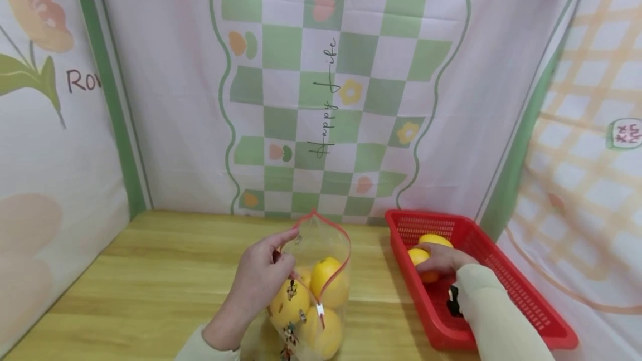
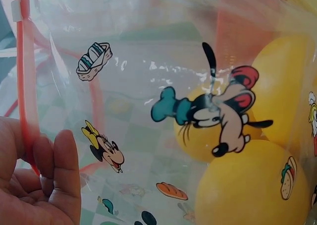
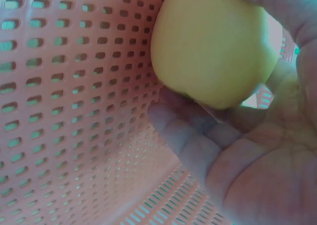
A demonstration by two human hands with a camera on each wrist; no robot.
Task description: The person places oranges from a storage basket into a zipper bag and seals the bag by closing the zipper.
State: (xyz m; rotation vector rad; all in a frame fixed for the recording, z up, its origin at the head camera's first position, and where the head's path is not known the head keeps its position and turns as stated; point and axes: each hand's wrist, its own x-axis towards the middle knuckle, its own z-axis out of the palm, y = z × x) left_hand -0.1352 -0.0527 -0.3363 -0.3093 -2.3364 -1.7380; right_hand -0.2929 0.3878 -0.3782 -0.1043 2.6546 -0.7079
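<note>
Left hand (image 1: 263, 272): fingers pinch bag (image 1: 323, 237) rim, presumably to spread its mouth; bag stands on bench (image 1: 165, 272), yellow fruit (image 1: 326, 277) inside. Right hand (image 1: 442, 259): fingers curl round another fruit (image 3: 210, 49) within red basket (image 1: 453, 337).

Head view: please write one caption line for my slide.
Left hand holds a clear red-zippered bag of yellow fruits; right hand grasps fruit in a red plastic basket.

The clear, cartoon-printed zip bag (image 1: 312, 247) gaped open, red-edged (its white slider (image 1: 320, 310) at the near end), yellow fruits (image 1: 324, 332) bunched inside; more yellow fruits (image 1: 435, 240) were in the red basket (image 1: 446, 336).
</note>
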